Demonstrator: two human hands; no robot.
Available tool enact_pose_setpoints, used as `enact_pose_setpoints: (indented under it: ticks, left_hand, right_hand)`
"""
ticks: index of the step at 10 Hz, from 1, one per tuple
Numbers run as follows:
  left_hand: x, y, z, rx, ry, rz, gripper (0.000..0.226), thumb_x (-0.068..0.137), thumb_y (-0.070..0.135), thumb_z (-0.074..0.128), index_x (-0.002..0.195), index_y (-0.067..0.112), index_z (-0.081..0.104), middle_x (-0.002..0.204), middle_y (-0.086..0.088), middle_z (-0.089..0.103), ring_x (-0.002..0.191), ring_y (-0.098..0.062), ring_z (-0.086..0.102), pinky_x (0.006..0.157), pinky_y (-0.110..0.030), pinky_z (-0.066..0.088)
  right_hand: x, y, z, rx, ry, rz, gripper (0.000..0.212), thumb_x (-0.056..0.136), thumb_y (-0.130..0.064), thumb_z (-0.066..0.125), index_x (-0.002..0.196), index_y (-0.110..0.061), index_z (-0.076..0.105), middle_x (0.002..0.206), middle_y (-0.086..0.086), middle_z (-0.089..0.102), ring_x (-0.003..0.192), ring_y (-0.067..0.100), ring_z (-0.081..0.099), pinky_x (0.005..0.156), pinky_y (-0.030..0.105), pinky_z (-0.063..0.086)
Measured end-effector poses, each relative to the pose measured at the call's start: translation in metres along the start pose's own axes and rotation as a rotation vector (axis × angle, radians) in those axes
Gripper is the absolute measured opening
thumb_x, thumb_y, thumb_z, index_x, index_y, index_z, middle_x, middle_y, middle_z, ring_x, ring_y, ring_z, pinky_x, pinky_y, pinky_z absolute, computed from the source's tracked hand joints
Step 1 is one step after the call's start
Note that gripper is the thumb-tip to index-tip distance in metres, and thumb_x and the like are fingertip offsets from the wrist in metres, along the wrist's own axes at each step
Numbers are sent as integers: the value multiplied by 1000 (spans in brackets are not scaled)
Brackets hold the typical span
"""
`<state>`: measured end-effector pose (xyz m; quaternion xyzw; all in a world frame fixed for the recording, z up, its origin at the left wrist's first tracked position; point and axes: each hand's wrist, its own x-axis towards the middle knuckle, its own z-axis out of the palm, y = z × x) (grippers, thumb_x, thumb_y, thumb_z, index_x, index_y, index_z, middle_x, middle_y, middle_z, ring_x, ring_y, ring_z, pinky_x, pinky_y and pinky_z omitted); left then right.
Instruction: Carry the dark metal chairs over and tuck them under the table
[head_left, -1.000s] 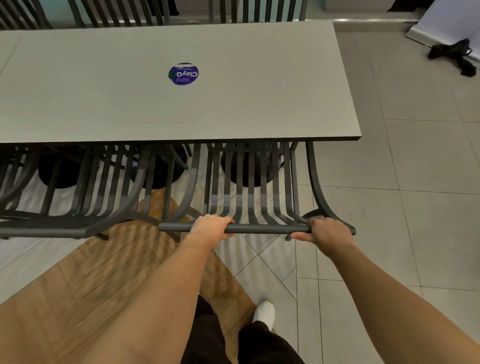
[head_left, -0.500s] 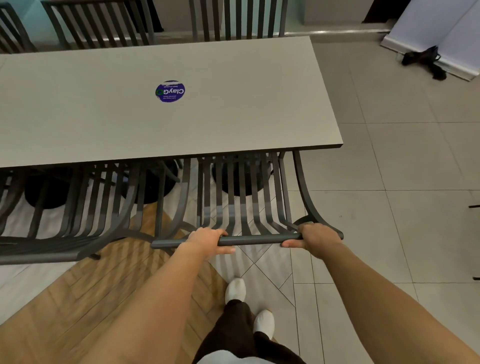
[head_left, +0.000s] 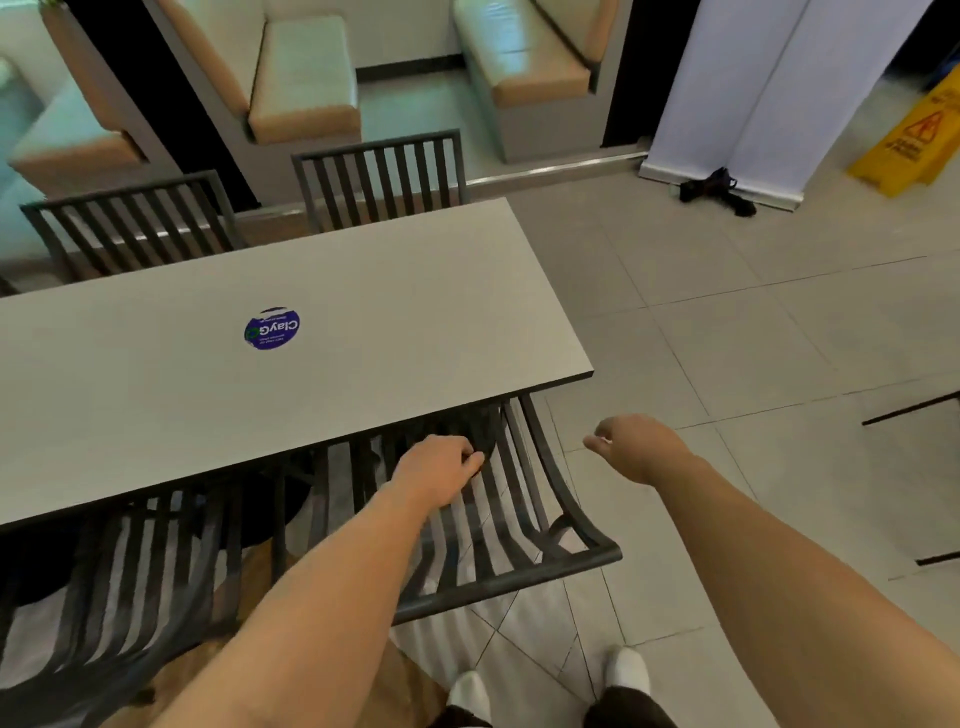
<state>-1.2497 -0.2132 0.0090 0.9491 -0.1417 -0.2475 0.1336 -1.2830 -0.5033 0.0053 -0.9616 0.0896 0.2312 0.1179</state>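
Hovering over the slatted back of the near chair (head_left: 509, 525), my left hand (head_left: 436, 470) is loosely curled with its fingertips at the slats; I cannot tell whether it is touching them, and it is clasping nothing. My right hand (head_left: 636, 447) is hanging in the air just beside the chair's right side, fingers loosely curled, holding nothing. Outward from the hands, this chair is sitting with its seat under the table (head_left: 363, 322) edge, only the back showing. A second chair (head_left: 119, 587) to the left is lying tucked likewise, and two more are standing at the far side. I am judging this chair placed; whether others are waiting elsewhere is not showing.
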Motion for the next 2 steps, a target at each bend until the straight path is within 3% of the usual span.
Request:
enact_pose_setpoints:
  ticks: [2]
  left_hand:
    - [77, 116, -76, -4, 259, 79, 44, 105, 48, 41, 108, 17, 72, 98, -3, 71, 85, -21, 65, 78, -38, 56]
  right_hand:
    - [44, 54, -123, -6, 203, -30, 45, 105, -51, 42, 120, -16, 65, 108, 6, 69, 98, 27, 62, 81, 38, 51]
